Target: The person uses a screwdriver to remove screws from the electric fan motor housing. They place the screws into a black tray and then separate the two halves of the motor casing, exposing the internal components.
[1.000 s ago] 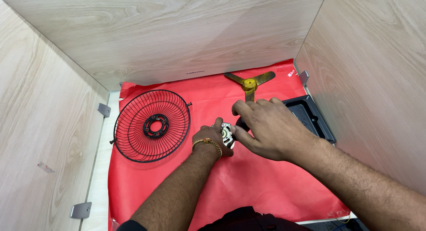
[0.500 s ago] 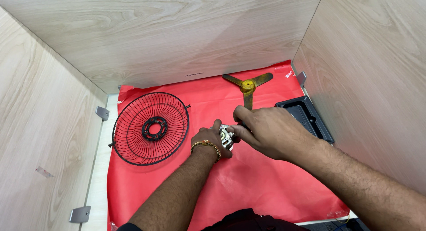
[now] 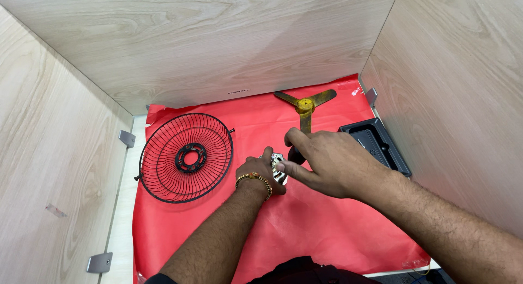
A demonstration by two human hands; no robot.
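Observation:
My left hand grips a small silver metal part on the red cloth; a gold bracelet is on that wrist. My right hand lies over the same part from the right, its fingers closed around a dark piece that is mostly hidden. A black wire fan grille lies flat to the left of my hands. A yellow three-bladed fan propeller rests just beyond my right hand.
A black plastic tray sits at the right edge of the cloth against the wooden wall. Light wooden panels enclose the space on the left, back and right, with small metal brackets at the base.
Both hands stay together on the small part. My right hand's fingers have shifted slightly over it. The grille, propeller and tray have not moved.

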